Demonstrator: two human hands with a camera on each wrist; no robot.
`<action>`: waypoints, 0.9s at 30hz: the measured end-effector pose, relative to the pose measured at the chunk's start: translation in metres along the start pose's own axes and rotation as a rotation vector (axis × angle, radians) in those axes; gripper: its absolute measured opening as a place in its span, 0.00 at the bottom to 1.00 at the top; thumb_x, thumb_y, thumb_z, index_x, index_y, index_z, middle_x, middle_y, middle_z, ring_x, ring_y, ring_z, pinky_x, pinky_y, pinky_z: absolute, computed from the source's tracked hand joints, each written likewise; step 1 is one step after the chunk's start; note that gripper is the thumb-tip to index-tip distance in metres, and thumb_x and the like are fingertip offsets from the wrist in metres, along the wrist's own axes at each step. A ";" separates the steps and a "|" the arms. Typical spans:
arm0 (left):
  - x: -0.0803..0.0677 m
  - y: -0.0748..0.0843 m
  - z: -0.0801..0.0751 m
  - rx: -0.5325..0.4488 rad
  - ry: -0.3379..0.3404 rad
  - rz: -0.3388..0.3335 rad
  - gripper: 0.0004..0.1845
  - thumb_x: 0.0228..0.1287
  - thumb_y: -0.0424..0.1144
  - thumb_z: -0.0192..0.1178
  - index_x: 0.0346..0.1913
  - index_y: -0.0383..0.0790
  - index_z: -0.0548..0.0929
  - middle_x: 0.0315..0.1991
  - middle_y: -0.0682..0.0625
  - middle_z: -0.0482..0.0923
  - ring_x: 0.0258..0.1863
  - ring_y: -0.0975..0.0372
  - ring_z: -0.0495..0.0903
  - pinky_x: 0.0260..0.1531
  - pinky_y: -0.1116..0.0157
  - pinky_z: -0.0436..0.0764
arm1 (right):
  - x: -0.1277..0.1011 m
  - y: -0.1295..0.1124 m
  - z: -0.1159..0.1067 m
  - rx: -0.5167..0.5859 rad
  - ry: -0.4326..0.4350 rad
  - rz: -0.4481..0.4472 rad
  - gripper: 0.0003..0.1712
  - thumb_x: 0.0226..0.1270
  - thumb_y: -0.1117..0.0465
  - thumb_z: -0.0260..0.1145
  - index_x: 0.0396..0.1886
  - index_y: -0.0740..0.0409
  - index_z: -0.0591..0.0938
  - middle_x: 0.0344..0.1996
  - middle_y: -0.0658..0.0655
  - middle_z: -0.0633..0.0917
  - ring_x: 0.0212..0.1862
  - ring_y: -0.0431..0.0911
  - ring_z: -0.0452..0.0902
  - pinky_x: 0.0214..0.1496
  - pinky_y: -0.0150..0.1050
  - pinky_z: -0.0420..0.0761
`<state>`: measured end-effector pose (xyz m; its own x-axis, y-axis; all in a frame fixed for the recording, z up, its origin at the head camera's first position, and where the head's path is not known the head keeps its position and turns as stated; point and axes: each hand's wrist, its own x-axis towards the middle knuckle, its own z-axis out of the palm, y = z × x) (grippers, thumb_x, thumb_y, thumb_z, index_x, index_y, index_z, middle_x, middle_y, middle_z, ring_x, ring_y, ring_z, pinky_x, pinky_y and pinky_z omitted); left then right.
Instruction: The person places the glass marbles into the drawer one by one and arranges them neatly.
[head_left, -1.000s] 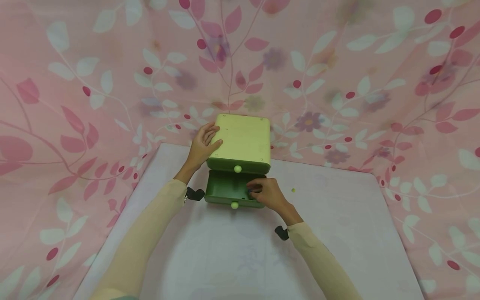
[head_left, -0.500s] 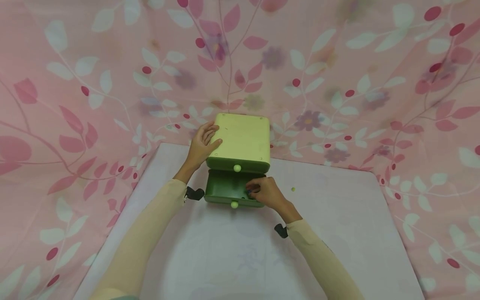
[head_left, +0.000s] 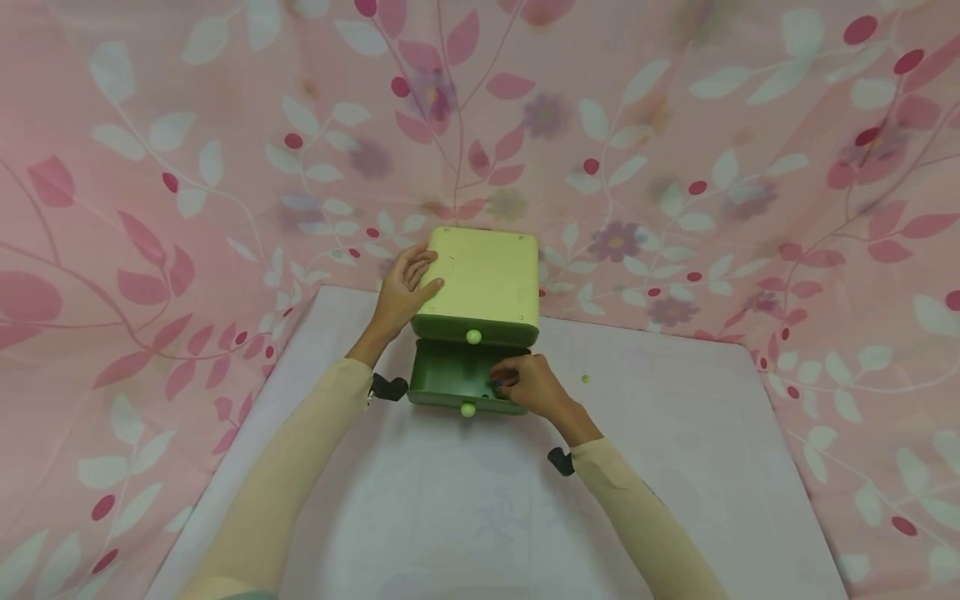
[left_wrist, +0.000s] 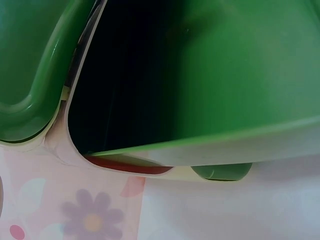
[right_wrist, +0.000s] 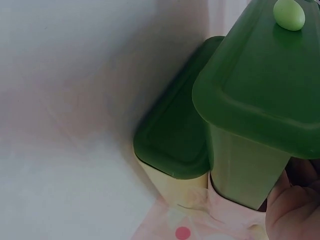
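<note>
A small two-drawer box (head_left: 483, 271) with a pale yellow-green top stands at the back of the table. Its lower green drawer (head_left: 442, 367) is pulled out; the upper drawer front (head_left: 435, 328) sits flush. My left hand (head_left: 401, 292) rests on the box's left side, thumb on the top. Inside the lower drawer's right part, my right hand (head_left: 532, 385) pinches a small dark bluish thing (head_left: 497, 384), mostly hidden by the fingers. Another tiny dark thing (head_left: 486, 397) lies near the drawer's front wall. In the right wrist view, the right hand (right_wrist: 295, 212) shows only partly.
A tiny yellow-green ball (head_left: 586, 379) lies on the white tabletop (head_left: 637, 417), right of the box. Pink floral cloth (head_left: 637, 167) hangs close behind the box and along both sides. Round light green knobs (head_left: 468, 410) stick out from the drawer fronts.
</note>
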<state>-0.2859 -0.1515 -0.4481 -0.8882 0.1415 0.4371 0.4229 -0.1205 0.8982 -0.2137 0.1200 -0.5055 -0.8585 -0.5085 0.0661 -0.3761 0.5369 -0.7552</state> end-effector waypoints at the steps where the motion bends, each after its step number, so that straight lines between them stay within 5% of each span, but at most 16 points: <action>1: 0.000 0.000 0.000 0.000 0.001 -0.001 0.38 0.62 0.22 0.60 0.72 0.24 0.55 0.65 0.27 0.61 0.70 0.45 0.59 0.74 0.57 0.56 | 0.000 0.000 0.000 -0.004 -0.004 0.003 0.16 0.53 0.77 0.70 0.43 0.63 0.88 0.38 0.55 0.87 0.37 0.43 0.85 0.37 0.31 0.86; 27: 0.001 -0.003 -0.001 -0.012 0.004 -0.004 0.37 0.62 0.22 0.60 0.72 0.25 0.56 0.65 0.29 0.62 0.70 0.46 0.60 0.73 0.58 0.57 | 0.002 -0.001 -0.001 -0.032 -0.024 0.005 0.15 0.54 0.76 0.70 0.43 0.63 0.88 0.38 0.55 0.88 0.38 0.43 0.84 0.39 0.32 0.86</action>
<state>-0.2884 -0.1521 -0.4505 -0.8906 0.1386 0.4331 0.4169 -0.1316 0.8994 -0.2153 0.1191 -0.5036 -0.8522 -0.5211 0.0465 -0.3827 0.5603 -0.7346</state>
